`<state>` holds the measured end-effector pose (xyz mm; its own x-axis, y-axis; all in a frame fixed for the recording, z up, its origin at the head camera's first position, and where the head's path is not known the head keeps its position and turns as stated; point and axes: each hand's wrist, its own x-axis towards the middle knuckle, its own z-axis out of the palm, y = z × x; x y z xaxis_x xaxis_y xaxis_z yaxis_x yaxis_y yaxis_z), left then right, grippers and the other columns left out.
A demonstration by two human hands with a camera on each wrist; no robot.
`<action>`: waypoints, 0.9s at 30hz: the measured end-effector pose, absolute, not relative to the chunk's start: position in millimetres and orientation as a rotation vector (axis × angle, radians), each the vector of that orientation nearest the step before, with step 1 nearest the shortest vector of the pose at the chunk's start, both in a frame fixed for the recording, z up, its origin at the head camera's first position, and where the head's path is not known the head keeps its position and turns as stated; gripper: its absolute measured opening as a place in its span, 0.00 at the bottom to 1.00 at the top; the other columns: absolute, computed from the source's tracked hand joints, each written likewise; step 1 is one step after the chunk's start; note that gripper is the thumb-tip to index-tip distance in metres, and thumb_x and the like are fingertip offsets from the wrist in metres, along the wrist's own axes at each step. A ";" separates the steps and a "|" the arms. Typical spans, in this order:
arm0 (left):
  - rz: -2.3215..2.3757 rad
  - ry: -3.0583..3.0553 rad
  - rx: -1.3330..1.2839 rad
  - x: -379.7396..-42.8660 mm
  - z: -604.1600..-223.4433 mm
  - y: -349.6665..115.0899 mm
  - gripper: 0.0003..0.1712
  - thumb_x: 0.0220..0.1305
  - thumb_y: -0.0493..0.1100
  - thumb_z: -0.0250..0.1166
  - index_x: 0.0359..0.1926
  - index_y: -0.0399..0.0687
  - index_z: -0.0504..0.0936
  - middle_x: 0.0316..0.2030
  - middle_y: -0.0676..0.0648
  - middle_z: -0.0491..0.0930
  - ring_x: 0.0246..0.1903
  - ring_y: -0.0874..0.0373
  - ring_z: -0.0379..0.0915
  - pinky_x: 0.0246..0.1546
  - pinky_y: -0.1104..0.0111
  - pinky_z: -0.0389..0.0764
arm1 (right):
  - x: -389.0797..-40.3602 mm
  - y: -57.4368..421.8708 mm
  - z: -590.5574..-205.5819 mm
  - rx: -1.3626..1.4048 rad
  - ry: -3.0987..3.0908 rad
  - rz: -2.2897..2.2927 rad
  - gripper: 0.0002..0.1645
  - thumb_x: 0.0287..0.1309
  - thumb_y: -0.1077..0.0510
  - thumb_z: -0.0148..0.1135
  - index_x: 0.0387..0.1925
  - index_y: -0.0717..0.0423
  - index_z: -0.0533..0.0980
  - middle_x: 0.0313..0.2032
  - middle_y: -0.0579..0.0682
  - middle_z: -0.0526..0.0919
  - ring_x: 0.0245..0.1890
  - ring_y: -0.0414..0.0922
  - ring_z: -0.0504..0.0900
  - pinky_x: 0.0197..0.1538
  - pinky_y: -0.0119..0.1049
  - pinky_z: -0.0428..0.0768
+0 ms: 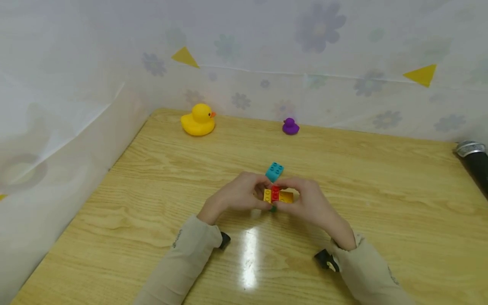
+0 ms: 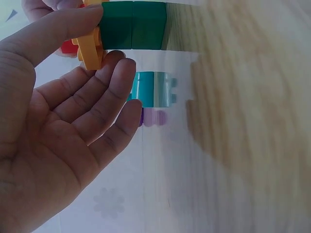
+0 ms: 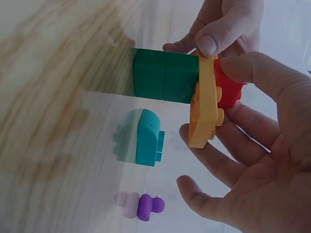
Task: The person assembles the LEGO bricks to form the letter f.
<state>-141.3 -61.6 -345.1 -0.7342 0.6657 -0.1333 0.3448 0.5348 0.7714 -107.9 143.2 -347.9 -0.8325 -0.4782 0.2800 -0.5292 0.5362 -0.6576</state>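
Two green bricks (image 3: 165, 75) stand stacked on the table, with a long yellow-orange brick (image 3: 206, 111) lying across their top and overhanging. On top of that sits a red brick (image 1: 275, 192). My left hand (image 1: 242, 192) pinches the yellow-orange brick at its left end, thumb on the near side and fingers behind. From the other side, my right hand (image 1: 305, 201) holds the red brick between thumb and fingers. Just beyond the hands rests a teal brick (image 1: 275, 171) with a rounded side, studs showing.
At the back of the wooden table (image 1: 152, 203) are a yellow rubber duck (image 1: 198, 120) and a small purple duck (image 1: 291, 127). A black microphone (image 1: 474, 163) lies at the right edge. A flower-patterned white sheet (image 1: 244, 51) hangs behind the table.
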 end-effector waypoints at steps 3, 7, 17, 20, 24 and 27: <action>1.057 2.362 0.825 -141.4 -345.1 -61.8 0.21 0.53 0.43 0.74 0.48 0.45 0.80 0.38 0.53 0.81 0.35 0.61 0.76 0.37 0.73 0.78 | -108.1 143.2 -347.5 0.880 -2.710 1.183 0.19 0.45 0.65 0.73 0.43 0.62 0.82 0.42 0.55 0.85 0.43 0.54 0.83 0.47 0.51 0.80; 1.065 2.353 0.822 -141.9 -346.1 -62.2 0.22 0.53 0.42 0.74 0.49 0.44 0.80 0.39 0.52 0.82 0.36 0.60 0.77 0.38 0.73 0.78 | -108.2 143.0 -348.8 0.878 -2.716 1.187 0.18 0.45 0.65 0.74 0.42 0.61 0.82 0.41 0.55 0.85 0.43 0.54 0.83 0.47 0.51 0.80; 1.086 2.353 0.842 -144.0 -346.5 -64.7 0.21 0.53 0.42 0.74 0.47 0.44 0.79 0.39 0.51 0.82 0.37 0.61 0.78 0.38 0.73 0.78 | -113.0 149.3 -352.6 0.891 -2.747 1.291 0.17 0.50 0.59 0.73 0.44 0.54 0.80 0.42 0.46 0.84 0.43 0.48 0.82 0.48 0.53 0.77; 1.083 2.339 0.833 -144.1 -345.9 -64.7 0.20 0.53 0.42 0.74 0.46 0.44 0.79 0.39 0.52 0.81 0.37 0.59 0.78 0.38 0.73 0.78 | -112.8 151.2 -351.1 0.855 -2.780 1.264 0.17 0.51 0.56 0.73 0.44 0.53 0.81 0.43 0.47 0.84 0.44 0.49 0.81 0.47 0.55 0.76; 1.087 2.316 0.813 -144.3 -345.3 -64.9 0.20 0.54 0.42 0.73 0.47 0.45 0.79 0.40 0.52 0.81 0.38 0.59 0.78 0.39 0.73 0.78 | -112.2 151.1 -348.6 0.819 -2.813 1.227 0.17 0.49 0.56 0.74 0.43 0.54 0.82 0.43 0.48 0.84 0.44 0.49 0.81 0.46 0.55 0.76; 1.080 2.322 0.810 -144.5 -345.2 -65.2 0.20 0.54 0.42 0.73 0.47 0.45 0.79 0.40 0.52 0.81 0.38 0.60 0.78 0.40 0.73 0.78 | -113.4 150.5 -347.8 0.826 -2.812 1.200 0.18 0.48 0.57 0.74 0.43 0.55 0.82 0.43 0.48 0.84 0.43 0.49 0.82 0.46 0.55 0.76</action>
